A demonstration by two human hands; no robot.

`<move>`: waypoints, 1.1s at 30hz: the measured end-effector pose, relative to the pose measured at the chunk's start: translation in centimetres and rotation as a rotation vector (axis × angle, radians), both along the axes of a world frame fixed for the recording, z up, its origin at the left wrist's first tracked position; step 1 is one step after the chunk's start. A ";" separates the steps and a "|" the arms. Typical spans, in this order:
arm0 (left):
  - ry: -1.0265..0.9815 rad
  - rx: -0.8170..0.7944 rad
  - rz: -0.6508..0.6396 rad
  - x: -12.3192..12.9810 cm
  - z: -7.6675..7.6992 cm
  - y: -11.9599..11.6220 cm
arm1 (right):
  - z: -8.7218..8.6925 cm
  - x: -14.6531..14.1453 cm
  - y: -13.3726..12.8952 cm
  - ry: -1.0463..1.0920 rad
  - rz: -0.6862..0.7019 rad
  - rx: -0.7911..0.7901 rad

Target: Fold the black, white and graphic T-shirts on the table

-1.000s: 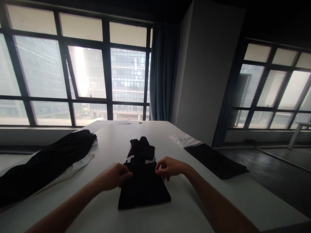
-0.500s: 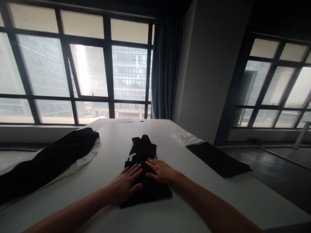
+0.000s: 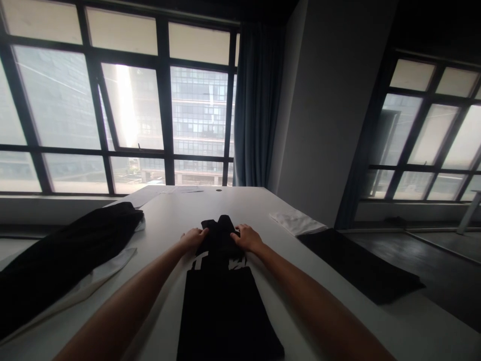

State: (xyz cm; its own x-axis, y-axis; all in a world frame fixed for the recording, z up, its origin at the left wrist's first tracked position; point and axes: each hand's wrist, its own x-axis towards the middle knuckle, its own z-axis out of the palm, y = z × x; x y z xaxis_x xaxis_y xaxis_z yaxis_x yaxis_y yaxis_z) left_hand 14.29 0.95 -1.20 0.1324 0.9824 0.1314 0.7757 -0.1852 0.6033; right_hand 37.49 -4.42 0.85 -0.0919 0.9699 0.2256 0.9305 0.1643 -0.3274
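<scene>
A folded black shirt lies lengthwise on the white table in front of me. White print shows on it just beyond the folded-over near part. At its far end, my left hand grips the left edge, thumb on top. My right hand holds the opposite edge the same way, fingers partly hidden along the side. Between the hands, the narrow far end of the shirt sticks up in uneven folds.
Black clothing is heaped over pale cloth on the left. Along the right edge lies a folded black cloth with a white cloth beyond it. The white table reaches toward the windows and a blue curtain.
Both hands have slid from lying flat on the folded middle to the far end, taking hold of its edges. The shirt now appears nearer to me, with more print showing.
</scene>
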 end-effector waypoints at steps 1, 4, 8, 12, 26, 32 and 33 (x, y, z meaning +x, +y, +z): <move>-0.042 -0.013 0.016 0.6 -0.1 0.8 | -0.3 0.1 1.3 0.005 -0.002 -0.037; -0.194 -0.028 0.046 2.1 -0.1 2.7 | -0.9 0.1 4.7 0.039 0.049 -0.080; -0.364 0.034 0.082 2.7 0.5 4.1 | -1.3 0.2 7.3 0.144 0.086 -0.109; -0.378 0.131 0.156 1.5 1.3 4.5 | -1.7 0.6 8.1 0.155 0.028 -0.112; -0.269 -0.095 0.056 -1.2 1.2 6.6 | -2.0 0.7 7.7 0.305 -0.141 -0.090; -0.198 0.033 0.148 -2.6 2.0 6.4 | -2.0 1.1 7.7 0.330 -0.142 -0.010; -0.177 0.072 0.167 -2.9 2.0 6.2 | -2.1 1.2 7.6 0.309 -0.151 0.007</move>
State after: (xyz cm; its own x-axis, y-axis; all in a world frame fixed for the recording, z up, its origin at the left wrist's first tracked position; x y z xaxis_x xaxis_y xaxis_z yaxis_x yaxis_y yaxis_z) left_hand 11.38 7.19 0.80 -0.0620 0.9761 0.2082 0.6823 -0.1108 0.7226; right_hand 38.64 3.21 -1.25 0.1260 0.9657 0.2272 0.8014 0.0359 -0.5970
